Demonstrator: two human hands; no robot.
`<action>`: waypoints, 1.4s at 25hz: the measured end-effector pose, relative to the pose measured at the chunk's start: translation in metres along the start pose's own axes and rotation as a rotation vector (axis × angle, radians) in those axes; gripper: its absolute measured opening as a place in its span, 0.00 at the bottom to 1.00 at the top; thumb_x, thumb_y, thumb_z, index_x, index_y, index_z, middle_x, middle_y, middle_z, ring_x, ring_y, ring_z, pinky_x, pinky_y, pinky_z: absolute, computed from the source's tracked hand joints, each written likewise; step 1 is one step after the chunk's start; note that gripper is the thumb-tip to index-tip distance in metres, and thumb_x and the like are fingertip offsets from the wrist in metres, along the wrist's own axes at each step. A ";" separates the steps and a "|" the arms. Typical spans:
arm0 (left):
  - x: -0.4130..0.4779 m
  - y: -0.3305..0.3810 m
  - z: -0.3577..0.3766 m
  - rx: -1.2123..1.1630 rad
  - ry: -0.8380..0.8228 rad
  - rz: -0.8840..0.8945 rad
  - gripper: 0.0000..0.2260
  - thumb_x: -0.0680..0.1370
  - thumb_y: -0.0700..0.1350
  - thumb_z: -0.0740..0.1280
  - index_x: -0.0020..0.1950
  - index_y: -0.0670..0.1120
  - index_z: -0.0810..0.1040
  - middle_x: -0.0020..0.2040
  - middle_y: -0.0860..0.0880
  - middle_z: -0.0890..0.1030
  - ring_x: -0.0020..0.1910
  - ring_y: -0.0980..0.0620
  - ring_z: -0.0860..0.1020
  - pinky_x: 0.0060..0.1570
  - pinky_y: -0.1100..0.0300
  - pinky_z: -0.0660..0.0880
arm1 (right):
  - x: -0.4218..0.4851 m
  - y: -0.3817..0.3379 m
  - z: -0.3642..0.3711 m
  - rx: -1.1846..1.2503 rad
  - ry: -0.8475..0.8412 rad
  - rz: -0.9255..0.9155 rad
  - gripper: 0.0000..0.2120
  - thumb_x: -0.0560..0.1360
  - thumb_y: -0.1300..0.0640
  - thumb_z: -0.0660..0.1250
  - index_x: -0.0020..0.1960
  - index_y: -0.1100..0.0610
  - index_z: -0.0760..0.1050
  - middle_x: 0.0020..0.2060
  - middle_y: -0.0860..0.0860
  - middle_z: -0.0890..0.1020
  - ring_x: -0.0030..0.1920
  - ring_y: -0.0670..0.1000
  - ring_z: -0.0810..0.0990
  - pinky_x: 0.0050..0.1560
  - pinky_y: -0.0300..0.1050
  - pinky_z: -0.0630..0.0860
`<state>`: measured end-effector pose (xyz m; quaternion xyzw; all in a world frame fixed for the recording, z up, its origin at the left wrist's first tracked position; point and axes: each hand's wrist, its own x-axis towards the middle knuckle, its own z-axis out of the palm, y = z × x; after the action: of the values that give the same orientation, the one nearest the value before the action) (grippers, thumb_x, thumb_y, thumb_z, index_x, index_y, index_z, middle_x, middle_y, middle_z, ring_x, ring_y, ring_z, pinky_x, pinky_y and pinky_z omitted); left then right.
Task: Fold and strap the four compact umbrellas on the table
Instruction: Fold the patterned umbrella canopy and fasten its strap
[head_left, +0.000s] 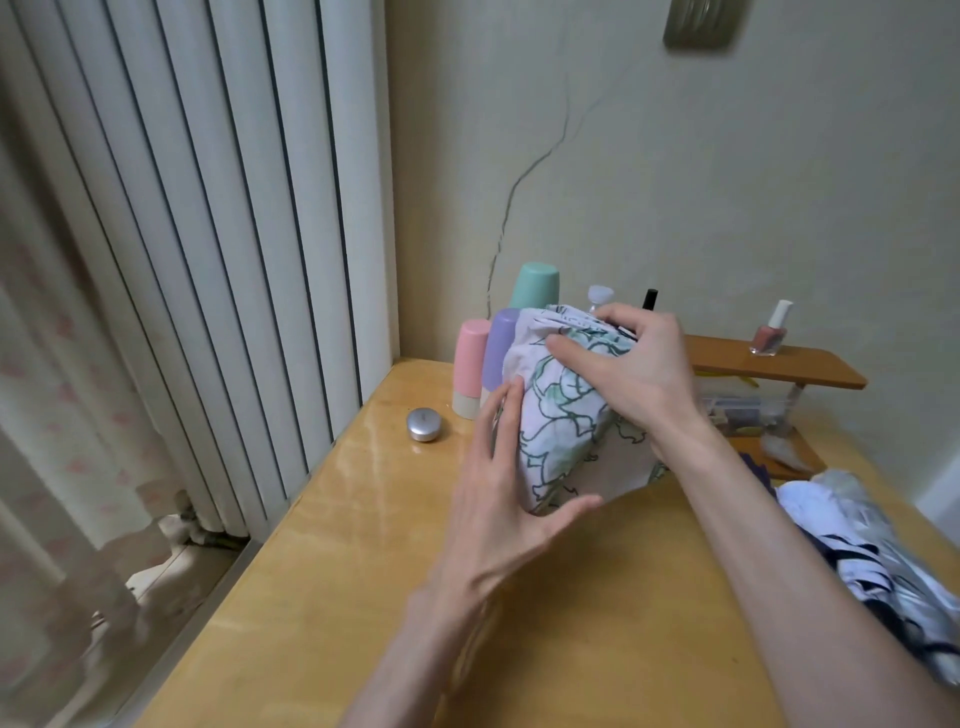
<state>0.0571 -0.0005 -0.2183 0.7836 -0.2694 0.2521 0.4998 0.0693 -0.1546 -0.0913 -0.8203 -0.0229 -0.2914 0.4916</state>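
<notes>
The leaf-print umbrella is held up above the wooden table, just in front of the pastel bottles. Its long axis is tilted steeply, with the upper end leaning away toward the wall and the lower end hanging nearer the person. The upper end is gripped by the right hand, fingers curled over the bunched canopy. The left hand is laid flat along the left flank of the cloth with straight fingers. Its thumb is spread beneath the lower edge, and nothing is clasped by it.

The canopy looks loosely gathered rather than wound tight, and no strap can be made out. The folding step is therefore judged to be in hand, with strapping yet to come.

The key relation is that the loose cloth lies below and to the left of the right-hand grip, on the side where the left hand is nearer. A wrap around that tilted axis would probably be done with the left palm while the top is steadied.

A heap of white, navy and silver umbrella cloth is seen lying well apart at the table's right edge, apparently unfolded.
</notes>
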 end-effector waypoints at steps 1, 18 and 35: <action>-0.002 -0.003 0.004 -0.021 -0.019 -0.025 0.53 0.73 0.60 0.80 0.87 0.54 0.49 0.83 0.55 0.61 0.81 0.55 0.63 0.75 0.47 0.72 | -0.003 -0.003 0.003 0.044 -0.004 -0.009 0.09 0.69 0.51 0.83 0.42 0.52 0.84 0.37 0.44 0.88 0.40 0.46 0.87 0.42 0.43 0.81; -0.019 -0.006 0.017 0.252 0.213 -0.149 0.56 0.66 0.42 0.82 0.82 0.67 0.51 0.70 0.53 0.78 0.46 0.36 0.84 0.33 0.43 0.80 | 0.010 -0.034 0.014 -0.506 -0.109 -0.312 0.06 0.78 0.48 0.73 0.45 0.48 0.81 0.41 0.45 0.75 0.46 0.51 0.76 0.45 0.46 0.70; -0.019 -0.012 0.010 0.547 0.187 -0.131 0.63 0.61 0.38 0.82 0.83 0.70 0.49 0.57 0.50 0.79 0.31 0.39 0.78 0.22 0.54 0.71 | 0.032 0.000 0.017 -0.247 -0.101 0.206 0.12 0.75 0.47 0.75 0.37 0.53 0.84 0.36 0.46 0.84 0.45 0.51 0.83 0.48 0.45 0.77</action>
<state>0.0524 -0.0024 -0.2426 0.8784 -0.0929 0.3536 0.3079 0.1034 -0.1484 -0.0817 -0.8861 0.0729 -0.1985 0.4125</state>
